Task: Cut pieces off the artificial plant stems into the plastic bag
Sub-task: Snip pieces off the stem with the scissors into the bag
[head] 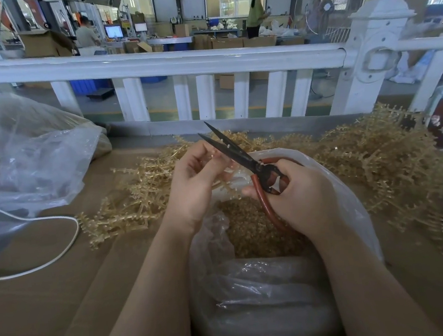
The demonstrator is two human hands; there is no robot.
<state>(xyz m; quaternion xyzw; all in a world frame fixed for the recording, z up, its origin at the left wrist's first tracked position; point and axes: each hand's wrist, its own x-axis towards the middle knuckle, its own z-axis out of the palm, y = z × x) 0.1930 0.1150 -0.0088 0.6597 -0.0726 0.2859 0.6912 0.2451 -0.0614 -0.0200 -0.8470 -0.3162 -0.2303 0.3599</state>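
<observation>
At the far left a large crumpled clear bag [23, 161] sits on the brown table [50, 295], with a white cord [60, 256] looping out from under it. Next to it lies a loose heap of pale golden artificial plant stems [126, 205], thin and studded with small nubs; they look light and springy, likely to flick when snipped, so a stem is best pinched close to the cut. The left hand [192, 187] does just that: its fingers [208, 152] curl round one stem [223, 185] and hold it above the open plastic bag [339, 182]. The dark blades of the scissors [229, 148] stand parted, with the stem's small tips between them. The right hand [297, 195] grips the scissors' red handles, fingers wrapped through the loops. Below both hands the plastic bag already holds a mound of small cut pieces [254, 232], so the work seems well along. To the right, against a white railing [203, 60], spreads a bigger tangled pile of uncut stems [377, 157], much of the job yet to do.
</observation>
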